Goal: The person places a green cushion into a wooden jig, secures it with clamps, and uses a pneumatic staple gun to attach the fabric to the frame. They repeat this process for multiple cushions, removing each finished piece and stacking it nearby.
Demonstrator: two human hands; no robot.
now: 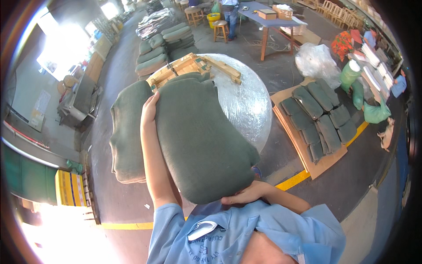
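Observation:
A large dark green fabric cushion is held up in front of my body, between both hands. My left hand grips its left edge near the far end, with the fingers partly hidden behind it. At the near right corner my right hand supports the cushion from below; most of its fingers are out of sight underneath. Just left of my left forearm lies a stack of similar green cushions. Beyond the held cushion is a round surface wrapped in clear plastic film, with wooden frame pieces lying on it.
To the right, green cushions lie in rows on cardboard sheets. More cushion piles stand farther off at the left. A bundle of clear plastic and a blue-topped table are beyond. A person stands beside a stool.

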